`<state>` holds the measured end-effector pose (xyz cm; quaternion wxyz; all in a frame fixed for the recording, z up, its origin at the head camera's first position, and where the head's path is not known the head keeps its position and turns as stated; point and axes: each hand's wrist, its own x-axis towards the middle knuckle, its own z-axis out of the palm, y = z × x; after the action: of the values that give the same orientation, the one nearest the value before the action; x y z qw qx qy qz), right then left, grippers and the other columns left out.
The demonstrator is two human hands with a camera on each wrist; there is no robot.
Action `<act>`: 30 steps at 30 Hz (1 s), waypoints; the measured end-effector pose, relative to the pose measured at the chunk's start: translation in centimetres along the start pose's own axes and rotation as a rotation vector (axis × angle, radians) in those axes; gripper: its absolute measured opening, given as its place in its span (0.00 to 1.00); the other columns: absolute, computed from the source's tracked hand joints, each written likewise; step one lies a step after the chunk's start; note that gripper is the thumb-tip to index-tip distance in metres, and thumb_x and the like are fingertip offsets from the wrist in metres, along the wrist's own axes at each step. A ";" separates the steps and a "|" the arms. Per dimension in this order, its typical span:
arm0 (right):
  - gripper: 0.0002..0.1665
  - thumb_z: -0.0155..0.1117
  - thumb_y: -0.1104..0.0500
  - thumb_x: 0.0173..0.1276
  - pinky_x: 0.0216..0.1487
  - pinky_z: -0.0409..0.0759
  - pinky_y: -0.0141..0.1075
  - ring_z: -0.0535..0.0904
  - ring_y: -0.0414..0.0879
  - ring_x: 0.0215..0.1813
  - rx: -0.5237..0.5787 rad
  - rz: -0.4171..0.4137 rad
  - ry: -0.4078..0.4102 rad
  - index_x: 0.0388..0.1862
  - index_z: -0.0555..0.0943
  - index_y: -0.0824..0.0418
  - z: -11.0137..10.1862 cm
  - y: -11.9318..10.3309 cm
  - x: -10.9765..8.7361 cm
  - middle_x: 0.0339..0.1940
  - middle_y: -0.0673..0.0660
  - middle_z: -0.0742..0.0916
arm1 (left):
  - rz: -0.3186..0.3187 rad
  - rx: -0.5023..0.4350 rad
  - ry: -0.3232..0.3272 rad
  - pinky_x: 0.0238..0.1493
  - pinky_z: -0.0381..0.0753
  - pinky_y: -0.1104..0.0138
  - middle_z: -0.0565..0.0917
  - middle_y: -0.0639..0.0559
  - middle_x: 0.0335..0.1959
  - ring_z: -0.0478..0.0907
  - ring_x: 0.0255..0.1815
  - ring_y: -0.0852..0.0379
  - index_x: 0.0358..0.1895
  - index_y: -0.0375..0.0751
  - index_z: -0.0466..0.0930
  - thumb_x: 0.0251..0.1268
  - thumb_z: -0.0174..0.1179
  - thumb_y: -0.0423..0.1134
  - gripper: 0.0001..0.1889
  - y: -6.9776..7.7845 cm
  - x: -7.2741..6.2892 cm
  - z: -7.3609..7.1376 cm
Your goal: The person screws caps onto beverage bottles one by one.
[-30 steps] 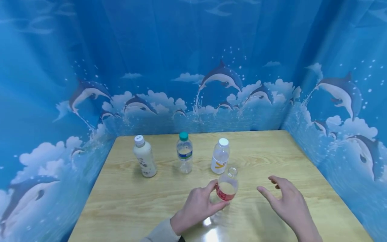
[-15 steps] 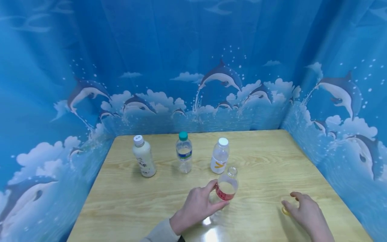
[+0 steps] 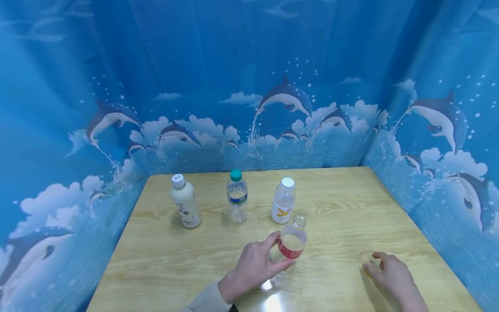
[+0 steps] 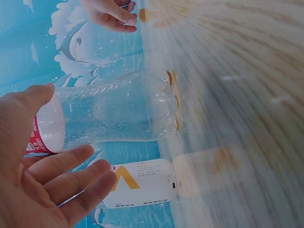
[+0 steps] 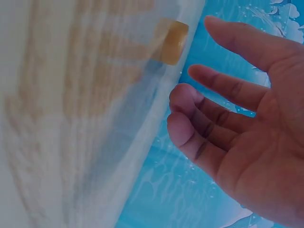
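A clear plastic bottle point(image 3: 293, 238) with a red label and an uncapped neck stands upright on the table. My left hand point(image 3: 255, 265) grips it around the label, thumb on one side and a finger on the other. The left wrist view shows the remaining fingers point(image 4: 78, 183) extended beside the bottle. Off to the right, my right hand point(image 3: 391, 276) hovers low over the tabletop with loosely bent fingers and nothing in them. Just beyond its fingertips lies a yellow bottle cap point(image 5: 175, 42), apart from the hand in the right wrist view and mostly hidden in the head view.
Behind the held bottle stands a white-capped bottle point(image 3: 284, 201) with a yellow mark, very near it. Further left are a green-capped clear bottle point(image 3: 237, 197) and a whitish bottle point(image 3: 186, 203). A blue dolphin curtain point(image 3: 249, 86) surrounds the wooden table point(image 3: 163, 268).
My right hand has moved right and down toward the table's near right side, where the yellow cap came into sight beneath it. My left hand and the bottle have stayed in place.
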<state>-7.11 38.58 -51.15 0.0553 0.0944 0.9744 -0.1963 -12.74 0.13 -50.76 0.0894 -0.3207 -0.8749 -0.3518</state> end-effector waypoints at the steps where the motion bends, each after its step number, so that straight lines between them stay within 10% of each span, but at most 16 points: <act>1: 0.36 0.70 0.48 0.71 0.43 0.81 0.57 0.84 0.60 0.42 -0.001 0.004 -0.002 0.59 0.76 0.80 0.1 0.0 0.0 0.38 0.68 0.86 | 0.003 -0.001 0.002 0.21 0.64 0.86 0.91 0.52 0.30 0.60 0.15 0.81 0.65 0.43 0.77 0.64 0.72 0.62 0.35 0.0 0.0 0.0; 30: 0.21 0.74 0.58 0.66 0.43 0.83 0.54 0.84 0.54 0.38 -0.029 -0.064 0.032 0.44 0.83 0.76 0.7 -0.3 0.2 0.32 0.57 0.87 | -0.008 0.000 -0.006 0.21 0.65 0.86 0.90 0.53 0.27 0.60 0.15 0.81 0.67 0.44 0.77 0.64 0.72 0.61 0.35 0.1 0.0 0.0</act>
<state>-7.29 38.10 -51.73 0.0349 0.0656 0.9805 -0.1822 -12.62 0.16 -50.67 0.0853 -0.3182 -0.8764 -0.3514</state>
